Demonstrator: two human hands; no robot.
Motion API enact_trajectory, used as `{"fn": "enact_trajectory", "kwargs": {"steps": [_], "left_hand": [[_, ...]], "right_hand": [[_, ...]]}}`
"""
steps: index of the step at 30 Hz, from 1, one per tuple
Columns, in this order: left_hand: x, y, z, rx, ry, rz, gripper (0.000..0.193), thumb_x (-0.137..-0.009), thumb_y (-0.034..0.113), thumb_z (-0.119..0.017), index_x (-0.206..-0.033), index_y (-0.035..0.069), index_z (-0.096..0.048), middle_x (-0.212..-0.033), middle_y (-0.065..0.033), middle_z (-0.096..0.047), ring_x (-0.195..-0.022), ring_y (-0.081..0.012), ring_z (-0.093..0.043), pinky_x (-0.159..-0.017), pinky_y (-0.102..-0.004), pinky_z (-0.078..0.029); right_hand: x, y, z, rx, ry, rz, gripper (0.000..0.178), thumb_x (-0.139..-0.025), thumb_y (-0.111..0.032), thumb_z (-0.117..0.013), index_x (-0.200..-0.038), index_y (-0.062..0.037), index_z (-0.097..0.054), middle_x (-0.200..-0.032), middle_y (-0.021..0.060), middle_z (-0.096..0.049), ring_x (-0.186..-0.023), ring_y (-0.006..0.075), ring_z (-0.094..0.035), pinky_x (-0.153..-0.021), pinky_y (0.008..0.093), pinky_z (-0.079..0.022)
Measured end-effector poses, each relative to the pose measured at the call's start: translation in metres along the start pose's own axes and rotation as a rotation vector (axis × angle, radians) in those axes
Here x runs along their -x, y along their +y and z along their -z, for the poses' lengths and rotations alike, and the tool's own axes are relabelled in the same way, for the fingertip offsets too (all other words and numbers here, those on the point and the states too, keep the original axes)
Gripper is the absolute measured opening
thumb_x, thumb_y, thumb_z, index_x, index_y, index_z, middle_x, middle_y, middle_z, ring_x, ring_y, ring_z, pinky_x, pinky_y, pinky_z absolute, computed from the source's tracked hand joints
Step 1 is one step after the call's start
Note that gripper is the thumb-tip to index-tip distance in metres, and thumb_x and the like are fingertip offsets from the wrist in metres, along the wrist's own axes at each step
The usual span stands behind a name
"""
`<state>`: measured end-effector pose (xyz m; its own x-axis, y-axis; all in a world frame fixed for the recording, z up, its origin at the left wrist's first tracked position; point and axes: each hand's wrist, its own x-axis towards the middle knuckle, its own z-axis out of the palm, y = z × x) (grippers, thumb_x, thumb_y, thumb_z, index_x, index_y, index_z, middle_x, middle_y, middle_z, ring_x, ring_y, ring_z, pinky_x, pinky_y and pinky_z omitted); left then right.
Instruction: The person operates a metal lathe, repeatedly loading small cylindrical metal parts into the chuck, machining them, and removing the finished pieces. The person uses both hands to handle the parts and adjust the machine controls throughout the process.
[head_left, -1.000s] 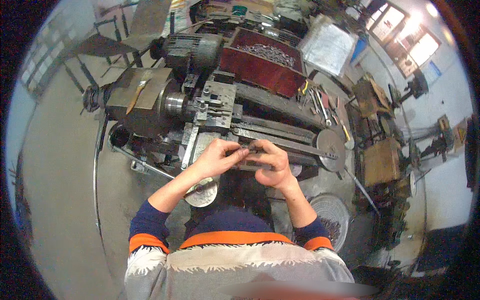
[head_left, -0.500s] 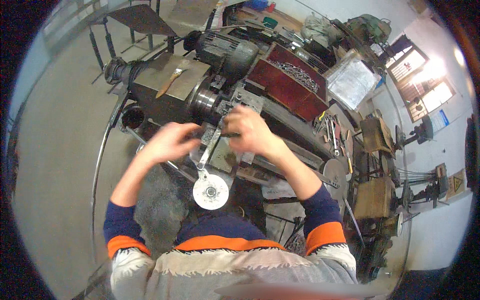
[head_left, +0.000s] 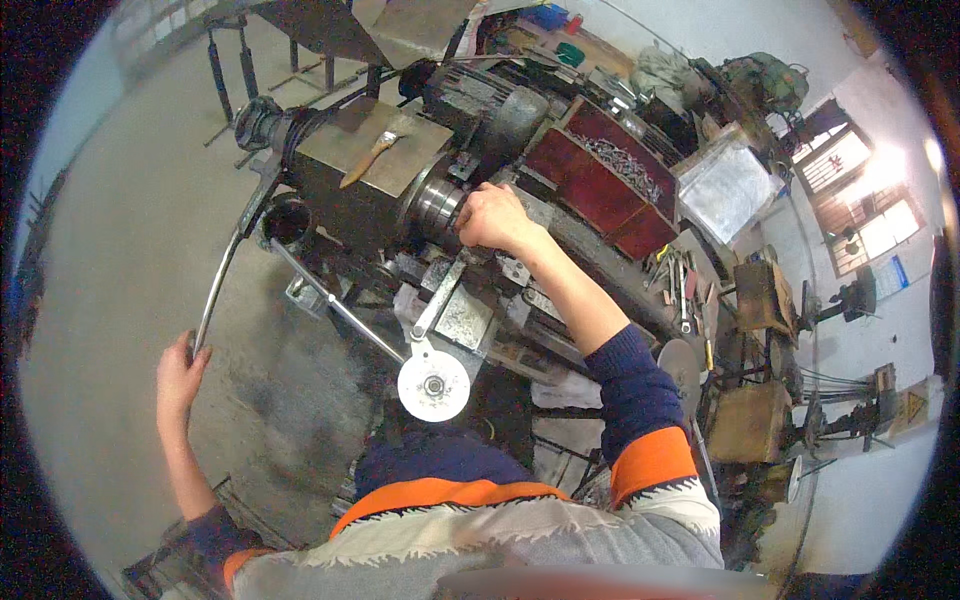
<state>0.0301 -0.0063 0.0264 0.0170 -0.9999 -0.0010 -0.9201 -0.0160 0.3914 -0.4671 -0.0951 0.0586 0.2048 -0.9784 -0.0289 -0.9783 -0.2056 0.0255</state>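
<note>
My left hand [head_left: 184, 372] is closed on the lower end of a long metal lever [head_left: 216, 288], out to the left of a lathe. This lever runs up to the left end of the lathe's headstock [head_left: 345, 165]. My right hand [head_left: 494, 217] is at the front of the shiny round spindle nose [head_left: 437, 205], its fingers curled together. Whatever they pinch there is hidden behind the hand. Below, nearer my body, sit a flat steel handle [head_left: 440, 298] and a white round handwheel [head_left: 434, 386]. A wooden-handled brush [head_left: 372, 158] lies on top of the headstock.
A dark red tray [head_left: 590, 190] with many small metal parts stands behind the lathe bed. Right of it lie wrenches and other tools [head_left: 685, 290]. A slanting rod [head_left: 340, 305] crosses toward the handwheel. A motor [head_left: 490, 110] sits behind the headstock.
My left hand has moved from the middle of the lathe far out to the lever on the left and closed on it. My right hand has shifted slightly, to the spindle nose.
</note>
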Motion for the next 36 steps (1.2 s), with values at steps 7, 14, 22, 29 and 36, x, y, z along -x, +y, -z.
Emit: {"fn": "enact_trajectory", "kwargs": {"steps": [7,14,22,29,36], "left_hand": [[-0.026,-0.04,-0.051,-0.268,0.229,-0.17,0.038,-0.074,0.014,-0.059,-0.109,0.001,-0.053,-0.069,-0.0214,-0.059,-0.07,-0.0372,-0.059,-0.061,-0.0445,-0.046],[-0.105,-0.117,0.008,-0.676,0.141,-0.074,0.019,-0.068,0.006,-0.058,-0.087,0.003,-0.062,-0.068,-0.0166,-0.06,-0.067,-0.0314,-0.06,-0.06,-0.0417,-0.048],[-0.178,-0.149,-0.004,-0.76,0.095,-0.08,0.014,-0.073,0.008,-0.057,-0.086,0.004,-0.061,-0.087,-0.0158,-0.061,-0.082,-0.0312,-0.059,-0.07,-0.0412,-0.048],[-0.207,-0.127,-0.017,-0.564,0.153,-0.321,0.021,-0.076,0.011,-0.057,-0.094,0.0,-0.059,-0.086,-0.0197,-0.06,-0.083,-0.0356,-0.058,-0.07,-0.043,-0.046],[-0.219,-0.111,-0.008,-0.841,0.261,-0.284,0.027,-0.076,0.028,-0.058,-0.077,0.002,-0.064,-0.069,-0.0152,-0.061,-0.062,-0.0317,-0.06,-0.055,-0.0416,-0.047]], "right_hand": [[-0.005,-0.003,0.002,0.012,-0.083,-0.018,0.033,-0.053,-0.022,-0.062,-0.085,-0.019,-0.071,-0.085,0.009,-0.063,-0.094,0.025,-0.055,-0.083,0.04,-0.041],[-0.006,-0.004,-0.002,-0.037,-0.075,-0.01,0.029,-0.053,-0.022,-0.061,-0.08,-0.015,-0.071,-0.077,0.0106,-0.063,-0.087,0.0265,-0.057,-0.076,0.0374,-0.045],[0.006,-0.002,0.004,0.054,-0.024,-0.032,0.03,-0.055,-0.024,-0.063,-0.083,-0.0173,-0.07,-0.084,0.0084,-0.063,-0.089,0.0259,-0.056,-0.083,0.038,-0.044],[0.164,0.016,-0.008,-0.319,0.711,0.078,0.04,-0.049,-0.016,-0.065,-0.088,-0.0091,-0.063,-0.103,0.0119,-0.057,-0.092,0.0299,-0.051,-0.08,0.0411,-0.042],[0.452,0.033,-0.126,-0.748,0.521,-1.039,0.033,-0.059,-0.014,-0.063,-0.091,-0.006,-0.067,-0.085,0.0128,-0.064,-0.078,0.0244,-0.061,-0.072,0.0341,-0.047]]}}
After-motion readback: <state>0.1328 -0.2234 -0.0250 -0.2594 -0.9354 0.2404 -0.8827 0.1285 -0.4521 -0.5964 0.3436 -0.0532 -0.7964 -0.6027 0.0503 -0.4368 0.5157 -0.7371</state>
